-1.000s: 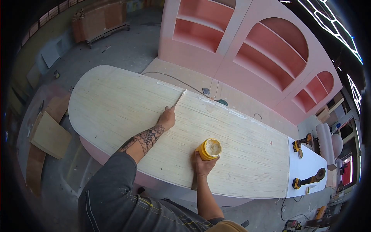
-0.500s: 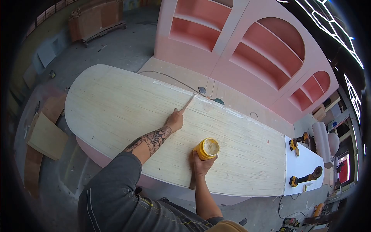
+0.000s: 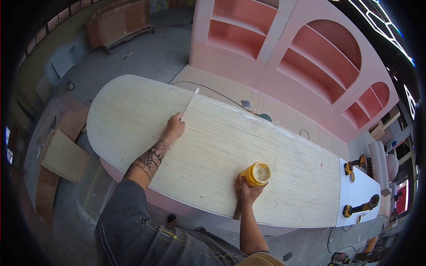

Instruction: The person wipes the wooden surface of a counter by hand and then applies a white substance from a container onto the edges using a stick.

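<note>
My left hand (image 3: 175,128) is closed around the handle of a slim, pale spatula (image 3: 190,105). White paste clings to its tip, which is over the far edge of a long, round-ended wooden panel (image 3: 177,177). A smeared line of white filler (image 3: 284,131) runs along that edge. In my right hand (image 3: 251,193) is a yellow tub (image 3: 254,174), held from below and tilted. Its open mouth shows off-white filler inside. The tub is above the panel's surface, near the middle.
A pink shelf unit (image 3: 230,55) with arched niches stands beyond the panel. Yellow-black power tools (image 3: 354,165) and an angle grinder (image 3: 361,207) lie on a white board (image 3: 344,195) at right. A cable (image 3: 208,89) runs behind the far edge. Wooden boards (image 3: 64,155) lie at left.
My left hand has moved left along the far edge with the spatula. The right hand still holds the yellow tub, and the view has shifted slightly.
</note>
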Demonstrator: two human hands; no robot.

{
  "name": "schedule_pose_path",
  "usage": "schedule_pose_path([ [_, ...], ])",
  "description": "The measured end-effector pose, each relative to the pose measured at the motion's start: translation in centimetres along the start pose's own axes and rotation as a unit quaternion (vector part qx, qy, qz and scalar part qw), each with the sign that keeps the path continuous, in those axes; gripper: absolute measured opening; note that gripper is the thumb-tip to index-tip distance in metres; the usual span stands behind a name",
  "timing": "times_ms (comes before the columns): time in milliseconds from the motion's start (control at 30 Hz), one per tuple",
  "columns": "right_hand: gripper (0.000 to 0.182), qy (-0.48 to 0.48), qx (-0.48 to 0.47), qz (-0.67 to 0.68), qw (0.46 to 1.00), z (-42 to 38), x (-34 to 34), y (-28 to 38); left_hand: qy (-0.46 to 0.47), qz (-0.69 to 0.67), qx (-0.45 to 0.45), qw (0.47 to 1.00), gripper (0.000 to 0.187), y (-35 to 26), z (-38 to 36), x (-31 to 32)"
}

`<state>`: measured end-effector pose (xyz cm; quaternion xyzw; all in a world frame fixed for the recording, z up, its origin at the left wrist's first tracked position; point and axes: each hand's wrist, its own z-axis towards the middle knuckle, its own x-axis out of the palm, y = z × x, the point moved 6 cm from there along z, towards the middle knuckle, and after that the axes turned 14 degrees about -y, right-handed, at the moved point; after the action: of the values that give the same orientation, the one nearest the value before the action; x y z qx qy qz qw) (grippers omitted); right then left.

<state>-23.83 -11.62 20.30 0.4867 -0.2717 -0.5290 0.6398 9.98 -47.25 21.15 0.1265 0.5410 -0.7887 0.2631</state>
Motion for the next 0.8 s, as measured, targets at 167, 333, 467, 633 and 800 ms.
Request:
schedule_pose_path([
  [167, 0.101, 0.000, 0.019, 0.019, 1.000, -0.2, 0.3, 0.1, -0.052, 0.100, -0.059, 0.992, 0.046, 6.9, 4.7, -5.0],
  [333, 0.100, -0.006, 0.005, 0.012, 1.000, -0.2, 0.3, -0.8, -0.031, 0.160, -0.074, 0.984, 0.047, 8.5, 6.9, -4.7],
  [467, 0.097, -0.006, 0.002, 0.012, 1.000, -0.4, 0.3, -0.5, -0.009, 0.205, -0.123, 0.971, 0.044, 8.3, 6.3, -3.8],
  [633, 0.090, -0.006, 0.000, 0.020, 1.000, -0.4, 0.2, -1.5, 0.033, 0.183, -0.107, 0.977, 0.044, 3.6, 3.3, -3.6],
  [800, 0.086, -0.003, -0.004, 0.001, 1.000, -0.4, 0.3, -0.9, 0.067, 0.171, -0.069, 0.981, 0.044, 2.6, 2.1, -1.9],
])
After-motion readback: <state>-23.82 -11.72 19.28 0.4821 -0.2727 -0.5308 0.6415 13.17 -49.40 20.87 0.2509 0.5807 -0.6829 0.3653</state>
